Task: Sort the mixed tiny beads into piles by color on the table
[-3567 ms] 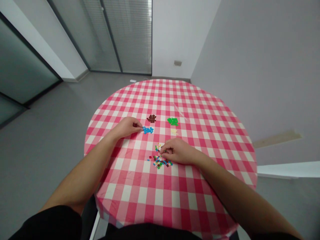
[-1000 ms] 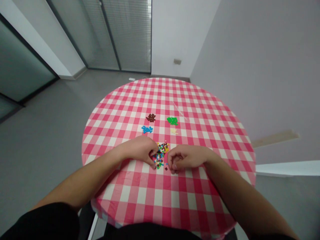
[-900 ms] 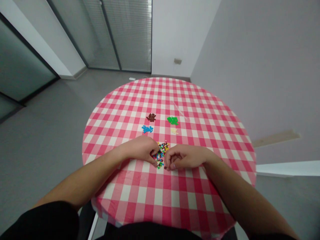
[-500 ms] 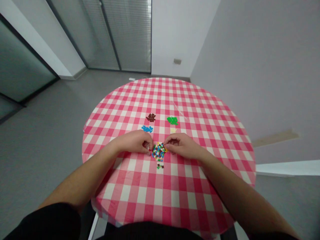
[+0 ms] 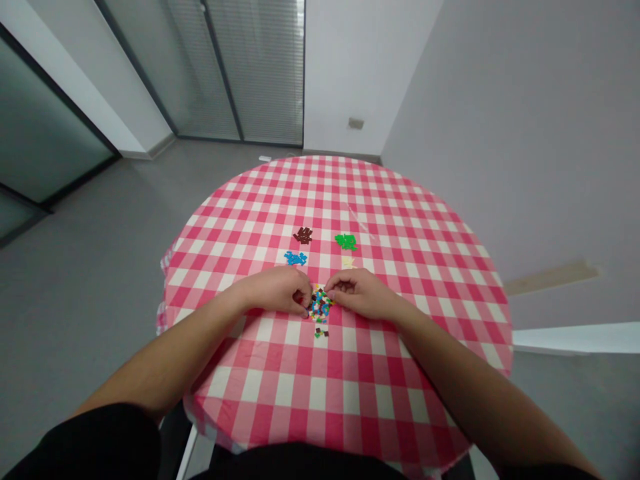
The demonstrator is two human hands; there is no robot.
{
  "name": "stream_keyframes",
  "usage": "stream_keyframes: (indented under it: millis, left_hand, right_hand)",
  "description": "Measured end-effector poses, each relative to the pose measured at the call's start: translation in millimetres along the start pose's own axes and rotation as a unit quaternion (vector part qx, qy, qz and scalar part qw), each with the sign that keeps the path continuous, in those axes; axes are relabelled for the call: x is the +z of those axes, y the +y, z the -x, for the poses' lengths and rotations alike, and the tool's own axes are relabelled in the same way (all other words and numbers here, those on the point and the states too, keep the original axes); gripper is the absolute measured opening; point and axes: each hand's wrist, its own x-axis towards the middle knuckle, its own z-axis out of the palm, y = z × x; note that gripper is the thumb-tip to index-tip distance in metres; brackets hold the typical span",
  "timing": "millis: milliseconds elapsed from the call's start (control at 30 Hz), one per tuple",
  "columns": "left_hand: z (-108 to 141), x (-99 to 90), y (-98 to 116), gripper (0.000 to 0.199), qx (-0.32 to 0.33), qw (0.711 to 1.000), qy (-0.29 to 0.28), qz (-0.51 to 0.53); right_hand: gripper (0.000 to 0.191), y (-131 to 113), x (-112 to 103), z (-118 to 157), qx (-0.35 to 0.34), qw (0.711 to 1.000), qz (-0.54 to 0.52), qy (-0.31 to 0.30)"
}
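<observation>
A mixed pile of tiny coloured pieces point(image 5: 321, 306) lies between my two hands. My left hand point(image 5: 286, 291) touches its left edge, thumb and fingers curled together; whatever they hold is too small to name. At the pile's upper right, my right hand point(image 5: 359, 291) has its fingers bent toward the thumb in a pinch, and I cannot make out anything in it. Beyond the hands are a blue heap point(image 5: 295, 258), a brown heap point(image 5: 303, 235), a green heap point(image 5: 346, 242) and some pale yellow pieces point(image 5: 349, 263). A few loose pieces point(image 5: 321, 333) lie nearer to me.
The round table has a pink and white checked cloth point(image 5: 320, 190). A grey wall point(image 5: 505, 120) rises on the right, and glass partitions point(image 5: 200, 73) stand behind and to the left. A small white object point(image 5: 265, 159) lies on the floor past the far edge.
My left hand has shifted slightly right and toward me, closer against the mixed pile. My right hand has barely moved and stays at the pile's upper right.
</observation>
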Motion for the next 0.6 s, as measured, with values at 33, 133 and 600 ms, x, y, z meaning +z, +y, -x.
stream_keyframes:
  millis: [33, 133, 600]
  left_hand:
    - [-0.5, 0.4, 0.3, 0.004, -0.002, 1.0, 0.002, -0.006]
    - [-2.0, 1.9, 0.5, 0.004, -0.003, 1.0, 0.01, -0.018]
    - [15.3, -10.0, -19.7, 0.011, -0.026, 0.953, 0.123, 0.276]
  right_hand:
    - [0.015, -0.2, -0.1, -0.1, 0.0, 1.0, 0.001, 0.0]
    - [0.014, -1.1, -0.6, 0.1, 0.002, 1.0, 0.002, 0.0]
    - [0.012, 1.3, -2.0, 1.1, 0.0, 1.0, -0.019, 0.011]
